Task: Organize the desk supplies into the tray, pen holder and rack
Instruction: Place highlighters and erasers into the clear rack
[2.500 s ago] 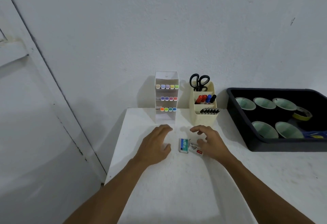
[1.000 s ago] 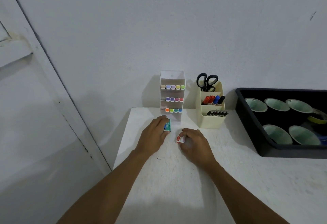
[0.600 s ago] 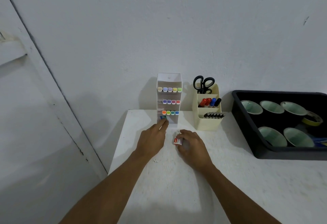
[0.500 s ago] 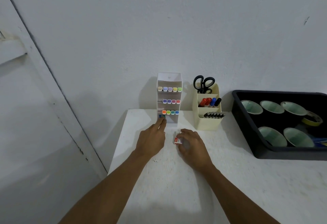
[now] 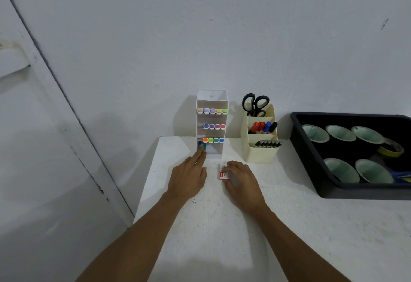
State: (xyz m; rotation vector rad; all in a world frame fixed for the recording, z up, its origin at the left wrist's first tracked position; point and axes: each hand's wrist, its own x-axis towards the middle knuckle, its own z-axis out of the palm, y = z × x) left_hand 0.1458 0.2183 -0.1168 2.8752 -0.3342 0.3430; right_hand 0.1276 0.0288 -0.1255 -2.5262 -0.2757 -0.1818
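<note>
Box (image 5: pixel 223 173), red-labelled, sits gripped in right hand (image 5: pixel 241 180), beside left hand (image 5: pixel 189 176).

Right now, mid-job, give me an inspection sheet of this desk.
Surface: white table.
Job's things: teal box at the rack's bottom slot; red-and-white box on the table; pen holder with scissors and markers; black tray with tape rolls.
Clutter: nothing seen.
Hands: left hand, fingers straight, touches the teal box; right hand curls over the red-and-white box.
Cables: nothing seen.
Surroundings: pale wall behind, door to the left.
</note>
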